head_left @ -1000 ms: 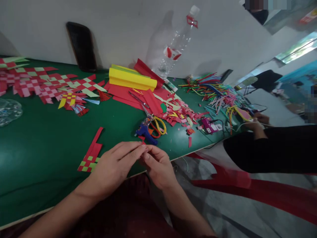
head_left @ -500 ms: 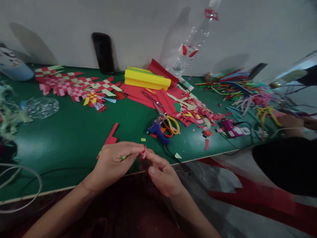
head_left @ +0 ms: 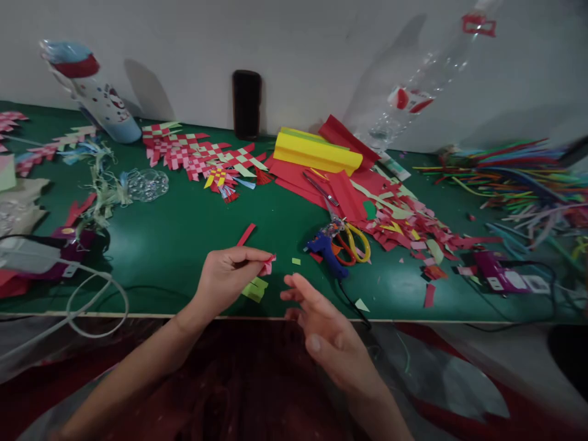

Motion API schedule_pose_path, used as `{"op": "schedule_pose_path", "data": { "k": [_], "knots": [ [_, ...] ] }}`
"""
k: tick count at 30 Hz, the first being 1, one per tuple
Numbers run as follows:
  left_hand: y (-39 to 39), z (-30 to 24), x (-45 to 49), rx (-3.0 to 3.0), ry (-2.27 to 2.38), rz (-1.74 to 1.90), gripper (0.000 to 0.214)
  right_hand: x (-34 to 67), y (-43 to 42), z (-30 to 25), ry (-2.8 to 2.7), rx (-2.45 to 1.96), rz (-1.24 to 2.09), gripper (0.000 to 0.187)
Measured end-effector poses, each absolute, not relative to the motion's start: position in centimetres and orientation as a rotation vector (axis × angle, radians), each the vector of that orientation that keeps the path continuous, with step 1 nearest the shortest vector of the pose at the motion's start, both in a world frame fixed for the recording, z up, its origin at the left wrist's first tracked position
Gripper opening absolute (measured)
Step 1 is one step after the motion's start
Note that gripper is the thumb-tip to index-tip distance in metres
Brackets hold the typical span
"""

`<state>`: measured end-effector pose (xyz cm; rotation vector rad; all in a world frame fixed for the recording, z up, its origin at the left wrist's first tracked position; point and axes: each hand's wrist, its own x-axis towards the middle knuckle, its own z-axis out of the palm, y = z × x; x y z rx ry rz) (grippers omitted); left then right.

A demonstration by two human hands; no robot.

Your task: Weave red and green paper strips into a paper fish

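Note:
My left hand [head_left: 227,278] is closed in a pinch on a small pink-red paper piece [head_left: 267,264], held just above the green table [head_left: 174,245] near its front edge. Under that hand lies a woven red and green paper strip [head_left: 254,288], partly hidden. My right hand [head_left: 326,334] hovers a little to the right and nearer to me, fingers apart and loosely curled, holding nothing. A blue glue gun [head_left: 325,247] and yellow-handled scissors [head_left: 356,240] lie just beyond my right hand.
Woven red and green paper mats [head_left: 202,156] lie at the back, with folded yellow paper [head_left: 315,152], red sheets and scraps [head_left: 408,223]. A dark phone [head_left: 246,104] and a plastic bottle [head_left: 413,98] lean on the wall. Coloured sticks [head_left: 519,171] pile at right; cables [head_left: 92,300] at left.
My right hand has let go of the small paper piece and drawn back toward me, fingers opening. My left hand keeps the piece. The view has swung left, showing more of the table's left side.

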<state>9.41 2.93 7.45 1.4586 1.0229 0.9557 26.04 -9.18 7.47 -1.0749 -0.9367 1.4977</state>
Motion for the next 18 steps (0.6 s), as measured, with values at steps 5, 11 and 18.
{"op": "schedule_pose_path", "data": {
  "k": [5, 11, 18],
  "knots": [
    [3.0, 7.1, 8.7, 1.402, 1.020, 0.930, 0.015, 26.1, -8.9, 6.4, -0.861, -1.067, 1.446, 0.046],
    [0.7, 7.3, 9.4, 1.201, 0.774, 0.774, 0.020, 25.9, -8.0, 5.3, -0.961, -1.252, 1.217, 0.029],
    [1.0, 7.6, 9.2, 1.146, 0.750, 0.791, 0.012, 25.5, -7.7, 5.6, -1.222, -1.299, 1.097, 0.031]
  ]
}}
